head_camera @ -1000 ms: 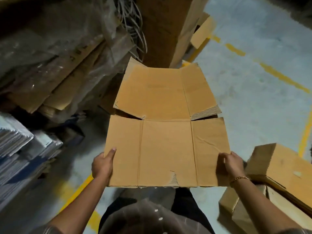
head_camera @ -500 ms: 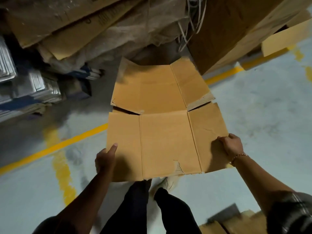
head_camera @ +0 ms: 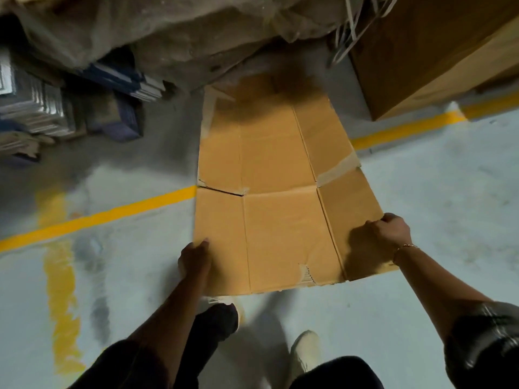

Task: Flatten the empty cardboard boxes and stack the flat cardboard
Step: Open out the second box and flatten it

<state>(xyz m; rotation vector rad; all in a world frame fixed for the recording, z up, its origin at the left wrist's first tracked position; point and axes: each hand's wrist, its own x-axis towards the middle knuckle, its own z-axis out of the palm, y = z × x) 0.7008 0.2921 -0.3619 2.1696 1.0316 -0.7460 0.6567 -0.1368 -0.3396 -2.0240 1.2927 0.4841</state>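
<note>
A flattened brown cardboard box (head_camera: 280, 197) stretches away from me low over the grey floor, its flaps spread out and its near edge torn. My left hand (head_camera: 195, 258) grips its near left edge with the fingers over the top. My right hand (head_camera: 389, 231), a thin bracelet on the wrist, grips the near right flap. The far end of the cardboard lies in shadow under a heap of plastic-wrapped material.
A large upright cardboard box (head_camera: 438, 51) stands at the back right. Plastic-wrapped bundles (head_camera: 168, 32) and stacked grey and blue items (head_camera: 42, 108) fill the back left. A yellow line (head_camera: 106, 216) crosses the concrete floor. My feet (head_camera: 304, 352) are just behind the cardboard.
The view has tilted down and swung left. The flat cardboard has gone lower and forward toward the floor, with both hands still on its near edge. The box pile at the right has left the view.
</note>
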